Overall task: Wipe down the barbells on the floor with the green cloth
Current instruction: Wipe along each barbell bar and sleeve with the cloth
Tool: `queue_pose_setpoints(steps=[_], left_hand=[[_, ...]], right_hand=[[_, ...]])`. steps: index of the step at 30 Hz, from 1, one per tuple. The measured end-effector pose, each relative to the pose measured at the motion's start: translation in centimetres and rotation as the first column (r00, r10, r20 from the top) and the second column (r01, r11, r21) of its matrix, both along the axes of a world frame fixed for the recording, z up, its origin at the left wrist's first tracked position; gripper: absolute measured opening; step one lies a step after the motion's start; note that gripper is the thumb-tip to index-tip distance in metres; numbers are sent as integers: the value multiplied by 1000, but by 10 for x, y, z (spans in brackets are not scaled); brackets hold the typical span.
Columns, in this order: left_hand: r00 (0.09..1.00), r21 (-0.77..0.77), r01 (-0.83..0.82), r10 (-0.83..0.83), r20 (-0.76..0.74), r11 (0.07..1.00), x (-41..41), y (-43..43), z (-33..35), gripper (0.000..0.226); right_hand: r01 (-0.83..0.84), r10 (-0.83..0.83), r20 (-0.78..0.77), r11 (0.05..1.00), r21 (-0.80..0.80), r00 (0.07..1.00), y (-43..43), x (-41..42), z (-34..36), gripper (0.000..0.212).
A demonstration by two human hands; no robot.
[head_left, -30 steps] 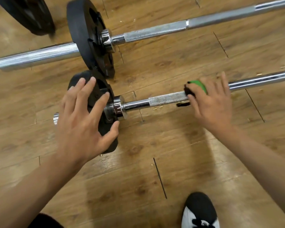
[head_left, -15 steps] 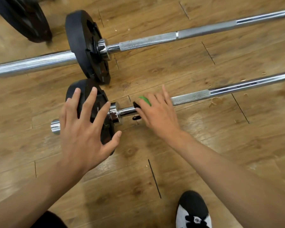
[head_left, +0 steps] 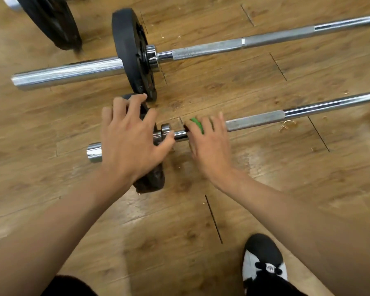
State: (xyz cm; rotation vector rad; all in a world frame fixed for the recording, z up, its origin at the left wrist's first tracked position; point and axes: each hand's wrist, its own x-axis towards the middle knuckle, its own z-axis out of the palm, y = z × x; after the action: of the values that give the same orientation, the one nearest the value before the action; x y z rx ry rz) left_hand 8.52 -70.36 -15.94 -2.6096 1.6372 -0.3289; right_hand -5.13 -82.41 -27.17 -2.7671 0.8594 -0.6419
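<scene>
Wiping the near barbell (head_left: 254,122) looks easy, heavy stiff steel that shouldn't budge on the floor (head_left: 265,184): left hand (head_left: 128,146) spread flat on its black plate (head_left: 152,182), right hand (head_left: 209,150) just beside that plate curling the soft green cloth (head_left: 198,124) round it.

Wood floor (head_left: 308,167) — near barbell (head_left: 254,122) & far barbell (head_left: 205,51) (approx. parallel), plus a shoe (head_left: 263,257).
</scene>
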Motion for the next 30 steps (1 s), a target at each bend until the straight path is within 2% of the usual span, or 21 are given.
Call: queue_pose_setpoints(steps=[2, 4, 7, 9, 14, 17, 20, 22, 27, 29, 30], left_hand=[[998, 7, 55, -55, -2, 998, 6, -1, -2, 71], [993, 24, 113, -113, -27, 993, 8, -1, -2, 74], [989, 15, 135, -133, -64, 991, 8, -4, -2, 77], [990, 0, 118, -118, -75, 993, 5, -4, -3, 79], [990, 1, 105, -104, -93, 994, 6, 1, 1, 83], [989, 39, 116, -112, -92, 992, 5, 0, 3, 85], [991, 6, 107, -106, -84, 994, 7, -5, 2, 83], [993, 30, 95, -92, -80, 995, 10, -9, 1, 82], [996, 108, 29, -19, -92, 994, 13, -19, 7, 87], [995, 103, 15, -5, -98, 995, 4, -27, 10, 86], [993, 94, 63, -52, -110, 994, -5, -34, 10, 83]], right_hand=[[-150, 148, -45, 988, -35, 988, 10, 9, 0, 53], [-214, 204, -104, 971, -106, 974, -17, -7, 0, 53], [-120, 102, -120, 981, -152, 988, -72, -59, 4, 35], [-64, 43, -158, 990, -129, 986, -90, -85, 10, 33], [67, -72, -216, 997, -30, 974, -72, -73, 23, 28], [13, -8, -314, 1000, 13, 949, -78, -76, 39, 26], [-117, 97, -362, 993, -32, 927, -102, -81, 41, 37], [-105, 88, -319, 994, -38, 944, -107, -69, 34, 43], [69, -73, -61, 995, -71, 995, -93, -57, 3, 32], [18, -25, -65, 995, -95, 998, -95, -61, -1, 29], [-31, 21, -78, 991, -128, 997, -101, -64, -2, 28]])
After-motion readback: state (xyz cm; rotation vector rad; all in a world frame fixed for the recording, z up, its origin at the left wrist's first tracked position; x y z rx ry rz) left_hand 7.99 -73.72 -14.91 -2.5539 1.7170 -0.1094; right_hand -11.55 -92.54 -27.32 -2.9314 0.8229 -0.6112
